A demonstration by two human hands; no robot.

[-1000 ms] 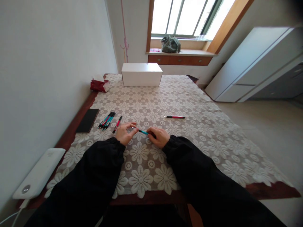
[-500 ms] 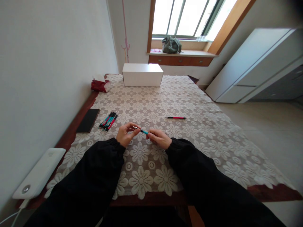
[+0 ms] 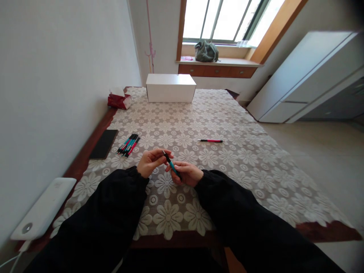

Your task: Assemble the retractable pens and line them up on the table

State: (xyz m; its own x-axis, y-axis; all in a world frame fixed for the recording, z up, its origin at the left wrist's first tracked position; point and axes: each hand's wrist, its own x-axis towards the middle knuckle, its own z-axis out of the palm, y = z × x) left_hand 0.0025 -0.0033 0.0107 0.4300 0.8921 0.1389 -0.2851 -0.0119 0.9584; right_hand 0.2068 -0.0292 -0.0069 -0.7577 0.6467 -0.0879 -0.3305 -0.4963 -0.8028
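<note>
A teal pen is held between both hands above the lace tablecloth. My left hand pinches its upper tip with fingertips. My right hand grips the lower part of the barrel, and the pen tilts steeply. A bundle of several teal, red and black pens lies to the left of my hands. One red pen lies alone on the cloth beyond my right hand.
A black phone lies near the left table edge, a white device at the near left corner. A white box and a red tissue pack stand at the far end. A white cabinet stands right.
The teal pen has turned from nearly level to a steep tilt, and both hands have drawn slightly closer to me. The single red pen by the bundle now lies with the bundle.
</note>
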